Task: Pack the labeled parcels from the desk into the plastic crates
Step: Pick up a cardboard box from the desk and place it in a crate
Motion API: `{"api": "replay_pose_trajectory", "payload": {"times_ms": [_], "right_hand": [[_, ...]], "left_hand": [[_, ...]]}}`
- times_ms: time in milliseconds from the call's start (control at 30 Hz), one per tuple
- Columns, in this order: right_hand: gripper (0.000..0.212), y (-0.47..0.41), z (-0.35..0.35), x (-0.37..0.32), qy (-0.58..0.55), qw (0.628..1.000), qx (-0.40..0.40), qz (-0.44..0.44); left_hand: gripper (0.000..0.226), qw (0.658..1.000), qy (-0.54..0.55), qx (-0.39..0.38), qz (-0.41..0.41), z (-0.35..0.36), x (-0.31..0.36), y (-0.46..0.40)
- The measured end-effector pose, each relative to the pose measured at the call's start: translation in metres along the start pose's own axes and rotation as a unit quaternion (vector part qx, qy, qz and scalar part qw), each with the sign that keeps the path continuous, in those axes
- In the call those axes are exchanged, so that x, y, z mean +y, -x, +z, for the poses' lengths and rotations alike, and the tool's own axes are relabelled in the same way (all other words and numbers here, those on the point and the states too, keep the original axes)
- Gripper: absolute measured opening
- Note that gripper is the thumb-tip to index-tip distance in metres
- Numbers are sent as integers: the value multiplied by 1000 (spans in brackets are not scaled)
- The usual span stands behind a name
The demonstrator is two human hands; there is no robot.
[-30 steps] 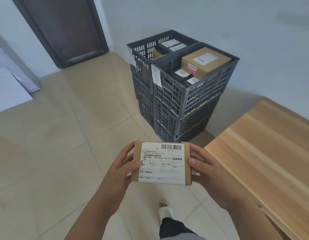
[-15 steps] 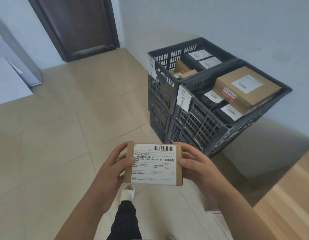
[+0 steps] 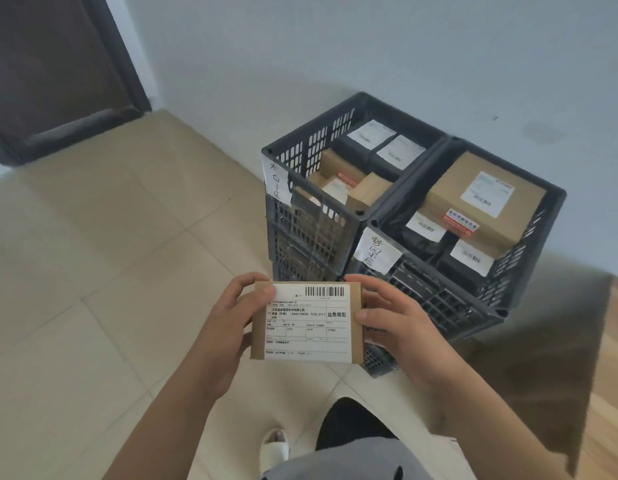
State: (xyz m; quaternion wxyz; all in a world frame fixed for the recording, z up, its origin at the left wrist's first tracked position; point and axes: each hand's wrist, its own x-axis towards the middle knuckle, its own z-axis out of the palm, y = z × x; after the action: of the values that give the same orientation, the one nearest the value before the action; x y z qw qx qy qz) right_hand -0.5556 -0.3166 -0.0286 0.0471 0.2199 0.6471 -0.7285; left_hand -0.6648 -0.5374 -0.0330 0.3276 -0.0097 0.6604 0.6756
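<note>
The parcel [image 3: 307,322], a flat brown box with a white barcode label facing up, was held in the air just in front of the crates [image 3: 435,216]. The left hand [image 3: 228,320] gripped its left edge, thumb curled onto the label; the right hand [image 3: 394,317] gripped its right edge the same way. Both grey crates stood side by side on the floor [image 3: 93,271] against the wall, stacked on others, each holding labelled parcels. A corner of the wooden counter [image 3: 609,375] showed right of the crates.
</note>
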Motion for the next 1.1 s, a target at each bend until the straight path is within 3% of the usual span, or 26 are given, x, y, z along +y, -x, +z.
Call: {"api": "replay_pose_trajectory", "payload": {"times_ms": [133, 333, 500, 600, 667, 733, 800, 867, 933, 1000, 1100], "right_hand": [[53, -50, -13, -12, -30, 999, 39, -11], [51, -152, -48, -48, -36, 999, 15, -31], [57, -229, -82, -81, -65, 995, -35, -67], [59, -268, -101, -98, -54, 995, -59, -54], [59, -290, -110, -108, -46, 996, -57, -57], [55, -307, -118, -116, -29, 998, -11, -58], [40, -320, -126, -121, -18, 991, 123, -53], [27, -325, -134, -117, -34, 954, 297, -29], [30, -323, -137, -108, -65, 910, 409, 5], [40, -322, -132, -93, -69, 893, 440, 65], [56, -328, -114, -72, -24, 878, 455, 145]], "left_hand": [[20, 996, -60, -63, 1, -7, 36, -68], [48, 979, -157, -131, 0, -2, 98, -178], [70, 908, -302, -289, -24, 14, 159, -260], [78, 859, -375, -346, -41, 29, 186, -303], [82, 844, -386, -369, -53, 36, 196, -326], [83, 847, -375, -373, -50, 43, 205, -350], [82, 860, -373, -345, -32, 52, 210, -378], [79, 872, -387, -298, -17, 65, 208, -411], [82, 865, -431, -257, 4, 80, 199, -445], [88, 827, -498, -259, 21, 93, 184, -477], [96, 733, -612, -295, 32, 114, 158, -512]]}}
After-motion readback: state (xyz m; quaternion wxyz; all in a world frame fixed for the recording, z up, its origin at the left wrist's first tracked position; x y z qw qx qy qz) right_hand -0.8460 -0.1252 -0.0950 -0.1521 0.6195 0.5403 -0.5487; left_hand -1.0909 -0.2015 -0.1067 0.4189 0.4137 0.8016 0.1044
